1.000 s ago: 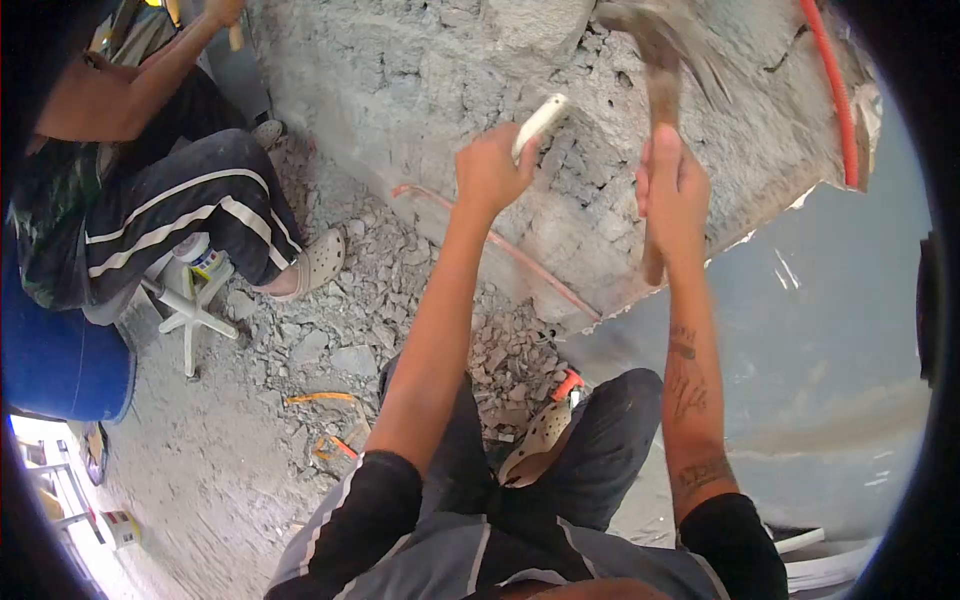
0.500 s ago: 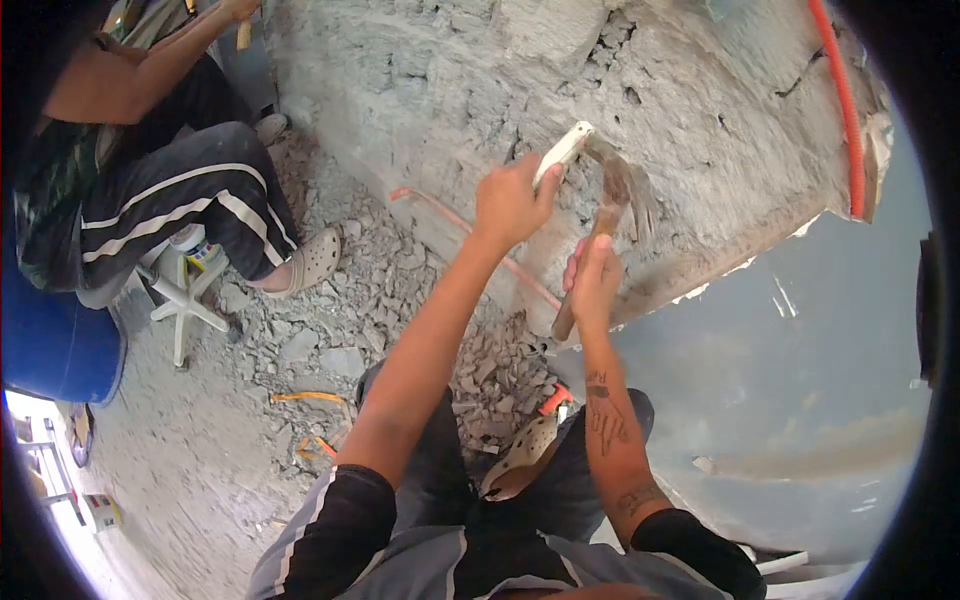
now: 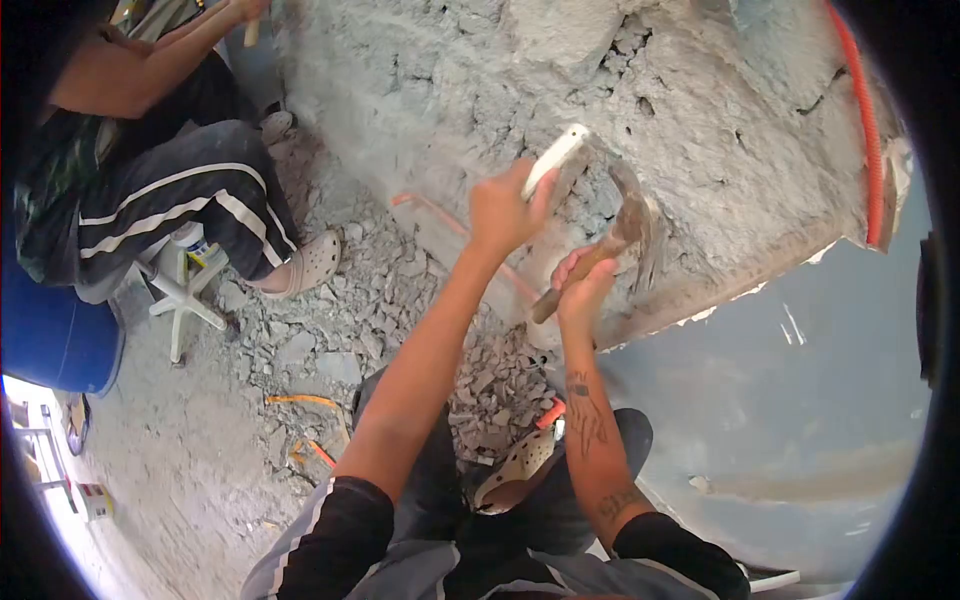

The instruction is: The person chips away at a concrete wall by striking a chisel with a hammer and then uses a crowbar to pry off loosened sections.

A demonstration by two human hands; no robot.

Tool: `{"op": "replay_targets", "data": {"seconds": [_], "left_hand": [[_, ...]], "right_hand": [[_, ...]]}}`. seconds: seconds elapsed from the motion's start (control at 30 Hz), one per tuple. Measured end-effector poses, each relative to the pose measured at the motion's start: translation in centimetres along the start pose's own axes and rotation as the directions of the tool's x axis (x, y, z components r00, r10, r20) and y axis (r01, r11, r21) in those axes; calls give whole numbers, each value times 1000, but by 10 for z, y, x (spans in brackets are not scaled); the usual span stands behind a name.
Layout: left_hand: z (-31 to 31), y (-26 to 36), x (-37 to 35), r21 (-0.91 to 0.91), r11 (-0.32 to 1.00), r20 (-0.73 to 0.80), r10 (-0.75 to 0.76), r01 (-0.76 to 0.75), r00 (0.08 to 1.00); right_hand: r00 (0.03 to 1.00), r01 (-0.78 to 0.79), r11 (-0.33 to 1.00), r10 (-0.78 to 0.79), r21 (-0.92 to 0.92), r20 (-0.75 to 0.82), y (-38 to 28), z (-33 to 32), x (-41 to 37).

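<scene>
My left hand point(image 3: 508, 212) is closed around a white handle point(image 3: 556, 160) with a small hole near its upper end. The rest of that tool is hidden by my hand. Lower and to the right, my right hand point(image 3: 585, 292) grips a hammer point(image 3: 612, 243) by its brown wooden handle. The hammer's head, smeared by motion, is close to the rough grey wall point(image 3: 470, 120) and to the right of the white handle. Broken, pitted plaster or concrete lies behind both tools.
Rubble point(image 3: 495, 400) covers the floor around my shoe point(image 3: 515, 470). An orange-pink tube point(image 3: 435, 212) runs along the wall's base, and a red corrugated conduit point(image 3: 862, 120) hangs at right. Another person point(image 3: 190, 190) sits at left, near a blue barrel point(image 3: 65, 340) and a white stool base point(image 3: 180, 295).
My right hand has moved slightly left and turned, so the hammer's handle lies flatter and its head is lower and farther right. The white handle has shifted a little left.
</scene>
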State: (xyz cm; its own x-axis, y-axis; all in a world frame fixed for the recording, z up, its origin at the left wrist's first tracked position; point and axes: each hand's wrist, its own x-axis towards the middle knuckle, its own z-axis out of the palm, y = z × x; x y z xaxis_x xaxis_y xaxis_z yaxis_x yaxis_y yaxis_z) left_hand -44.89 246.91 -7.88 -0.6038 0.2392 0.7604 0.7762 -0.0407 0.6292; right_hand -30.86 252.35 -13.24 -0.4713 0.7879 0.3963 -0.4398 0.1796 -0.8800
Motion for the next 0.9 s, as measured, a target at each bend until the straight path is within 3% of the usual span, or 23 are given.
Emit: {"op": "replay_targets", "data": {"seconds": [0.1,0.23,0.3,0.37,0.47,0.63,0.77,0.87,0.9], "left_hand": [[0,-15,3,-47,999,-95,-19,14,995],[-1,-21,7,-1,998,-24,-68,68,997],[5,-14,4,-36,999,-16,25,-26,1000],[6,-14,0,12,1000,20,-25,25,999],[8,-15,-1,6,1000,33,25,-26,999],[13,-17,2,120,990,45,69,-74,997],[16,-25,5,80,995,53,47,-51,997],[8,-22,13,81,995,60,46,-51,997],[6,-22,14,40,999,77,17,-20,997]], "right_hand": [[994,-111,993,111,-29,5,-15,8,5],[956,-285,957,289,-59,60,-22,0,7],[953,-286,950,296,-128,64,-21,-3,9],[949,-298,934,312,-196,45,-19,-9,0],[953,-288,926,302,-245,21,-13,-17,-7],[991,-132,971,127,-200,-37,-1,-24,-16],[996,-90,977,82,-195,-45,-9,-21,-19],[997,41,984,-52,-173,-60,-11,-21,-12],[958,286,947,-282,-149,50,-11,-19,-8]]}}
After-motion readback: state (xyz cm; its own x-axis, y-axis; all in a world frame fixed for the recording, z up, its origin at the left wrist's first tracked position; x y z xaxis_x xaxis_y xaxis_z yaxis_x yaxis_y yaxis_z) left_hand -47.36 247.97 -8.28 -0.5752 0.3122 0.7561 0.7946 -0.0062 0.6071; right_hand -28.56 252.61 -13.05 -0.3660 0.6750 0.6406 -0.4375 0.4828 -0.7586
